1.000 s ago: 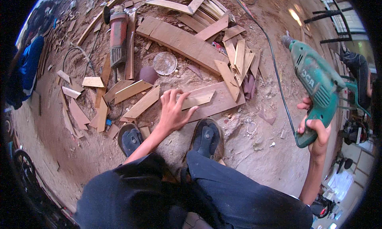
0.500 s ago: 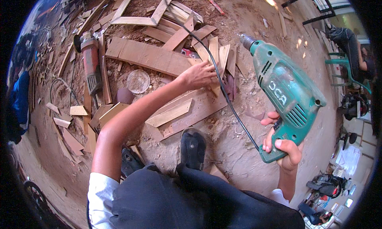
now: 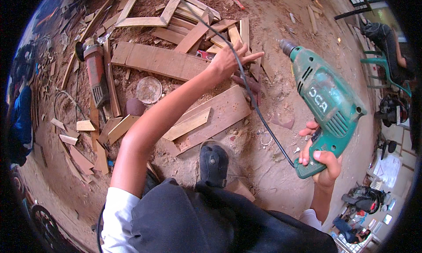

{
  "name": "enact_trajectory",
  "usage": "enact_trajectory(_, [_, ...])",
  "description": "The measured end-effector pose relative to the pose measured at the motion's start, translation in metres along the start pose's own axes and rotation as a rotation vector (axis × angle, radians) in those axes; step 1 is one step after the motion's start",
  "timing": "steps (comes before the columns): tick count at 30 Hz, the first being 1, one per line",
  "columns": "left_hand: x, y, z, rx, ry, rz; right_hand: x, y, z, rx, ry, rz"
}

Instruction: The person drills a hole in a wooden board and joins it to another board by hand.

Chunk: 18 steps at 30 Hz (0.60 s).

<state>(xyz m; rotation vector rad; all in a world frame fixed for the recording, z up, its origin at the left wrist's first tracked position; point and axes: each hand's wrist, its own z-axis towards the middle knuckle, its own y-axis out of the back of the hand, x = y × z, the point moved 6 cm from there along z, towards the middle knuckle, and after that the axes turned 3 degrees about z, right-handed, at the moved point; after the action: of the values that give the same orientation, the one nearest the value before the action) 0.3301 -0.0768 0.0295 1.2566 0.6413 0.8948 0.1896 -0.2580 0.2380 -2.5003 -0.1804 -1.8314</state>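
Note:
My right hand (image 3: 318, 165) grips the handle of a green corded drill (image 3: 325, 94), its chuck pointing up-left and its black cord looping across the middle. My left hand (image 3: 228, 59) is over a pile of wood offcuts (image 3: 191, 37), fingers apart, partly behind the cord; whether it touches wood is unclear. Below it lie a wide wooden board (image 3: 233, 105) and a light strip (image 3: 187, 123) on top. A long brown plank (image 3: 156, 59) crosses behind my forearm. A red angle grinder (image 3: 93, 68) and a clear round container (image 3: 148, 90) lie to the left.
Scattered offcuts (image 3: 81, 158) cover dirt at the left. At the right edge, a person (image 3: 387, 46) sits on a green chair (image 3: 373, 70), with black metal frames (image 3: 351, 13) above and a parked motorbike (image 3: 362, 200) below. Another person (image 3: 349, 231) is at lower right. My sandal (image 3: 212, 163) is below the board.
My left hand moved from the board up and right to the offcut pile; some light pieces there have shifted upward. The drill in my right hand swung slightly; the view shifted.

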Motion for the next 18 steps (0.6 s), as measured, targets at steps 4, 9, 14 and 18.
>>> enact_trajectory(4, [-0.029,0.038,-0.062,-0.208,0.176,-0.560,-0.005,0.011,-0.011,0.033,-0.065,-0.049])
enact_trajectory(9, [-0.038,0.076,-0.202,-0.029,0.476,-0.612,-0.023,-0.007,-0.021,0.208,-0.271,-0.043])
enact_trajectory(14, [-0.059,0.058,-0.267,-0.064,0.636,-0.539,-0.057,-0.009,-0.034,0.472,-0.498,-0.173])
enact_trajectory(18, [-0.060,0.050,-0.273,-0.160,0.630,-0.509,-0.080,-0.019,-0.044,0.561,-0.560,-0.227])
